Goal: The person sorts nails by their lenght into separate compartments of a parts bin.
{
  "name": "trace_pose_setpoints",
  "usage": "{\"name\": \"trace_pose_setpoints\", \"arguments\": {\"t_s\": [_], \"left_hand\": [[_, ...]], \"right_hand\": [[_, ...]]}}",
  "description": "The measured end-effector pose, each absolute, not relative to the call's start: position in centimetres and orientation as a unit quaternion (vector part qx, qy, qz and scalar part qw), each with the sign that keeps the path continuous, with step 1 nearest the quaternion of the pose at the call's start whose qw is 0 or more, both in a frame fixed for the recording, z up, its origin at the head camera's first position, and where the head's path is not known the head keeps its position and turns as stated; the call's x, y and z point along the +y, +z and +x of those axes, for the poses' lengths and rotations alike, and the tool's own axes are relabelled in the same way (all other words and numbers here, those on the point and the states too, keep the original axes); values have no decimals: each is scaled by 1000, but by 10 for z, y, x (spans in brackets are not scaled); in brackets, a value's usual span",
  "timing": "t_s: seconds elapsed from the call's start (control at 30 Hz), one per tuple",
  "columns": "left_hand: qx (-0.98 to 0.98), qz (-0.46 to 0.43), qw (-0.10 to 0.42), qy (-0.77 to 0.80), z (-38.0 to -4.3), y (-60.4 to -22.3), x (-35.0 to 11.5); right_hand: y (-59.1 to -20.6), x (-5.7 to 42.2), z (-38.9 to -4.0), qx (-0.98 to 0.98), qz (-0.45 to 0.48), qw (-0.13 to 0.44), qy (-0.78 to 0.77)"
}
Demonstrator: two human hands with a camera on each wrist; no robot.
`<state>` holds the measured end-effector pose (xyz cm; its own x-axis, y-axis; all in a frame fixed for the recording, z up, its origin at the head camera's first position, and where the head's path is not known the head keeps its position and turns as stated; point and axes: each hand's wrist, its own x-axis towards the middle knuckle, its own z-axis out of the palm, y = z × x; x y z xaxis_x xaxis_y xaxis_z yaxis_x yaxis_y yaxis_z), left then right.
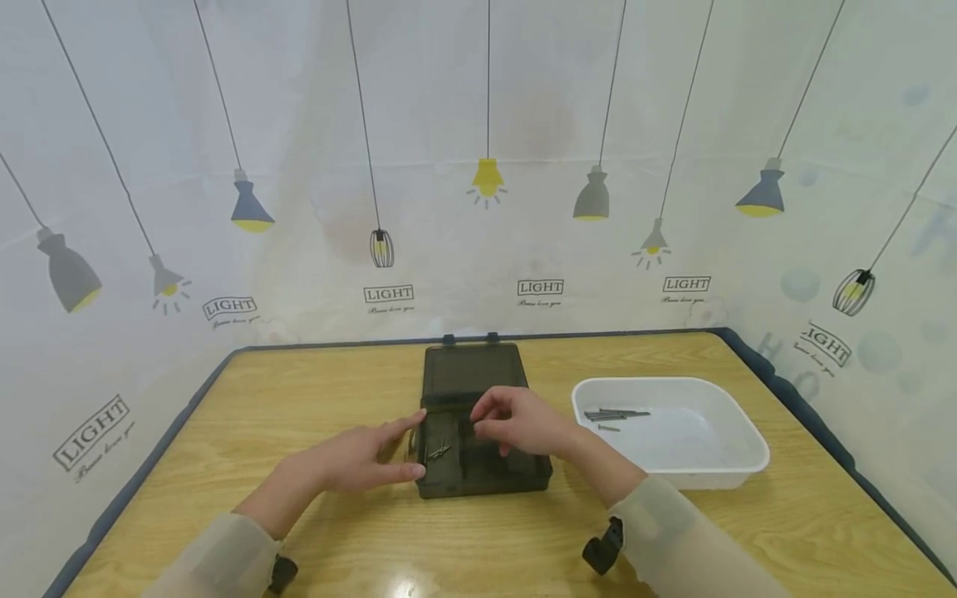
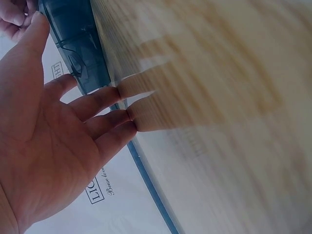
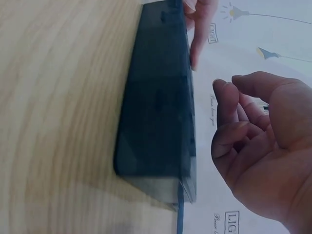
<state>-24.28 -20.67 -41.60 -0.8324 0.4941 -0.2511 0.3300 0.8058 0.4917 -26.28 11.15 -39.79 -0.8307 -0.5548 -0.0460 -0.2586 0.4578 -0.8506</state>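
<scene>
A dark, see-through plastic case (image 1: pixel 508 477) lies on the table with its lid (image 1: pixel 474 370) laid back. Several small screws (image 1: pixel 439 451) rest in its left compartment. My left hand (image 1: pixel 359 457) touches the case's left edge, fingers extended and spread; the left wrist view shows its palm (image 2: pixel 63 141). Over the case's middle and right part hovers my right hand (image 1: pixel 519 422). Its fingers are curled, with thumb and index fingertip together in the right wrist view (image 3: pixel 265 141). No item shows between those fingertips, though a tiny one could be hidden.
To the right of the case stands a white plastic tray (image 1: pixel 699 469). Several longer screws (image 1: pixel 616 414) and one shorter brassy screw (image 1: pixel 609 428) lie at its left side. The wooden table (image 1: pixel 329 544) ends at a lamp-printed backdrop (image 1: pixel 449 100).
</scene>
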Motion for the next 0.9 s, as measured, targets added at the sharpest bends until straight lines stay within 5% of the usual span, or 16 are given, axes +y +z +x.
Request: {"name": "trace_pose_setpoints", "arguments": {"t_s": [0.53,0.9], "left_hand": [[932,226,183,216,-241,-415,-208],[933,227,179,213,-242,-416,-209]], "right_hand": [[-378,222,-268,857,-183,139,-462],[-398,288,-288,879,-159,195,-406]]}}
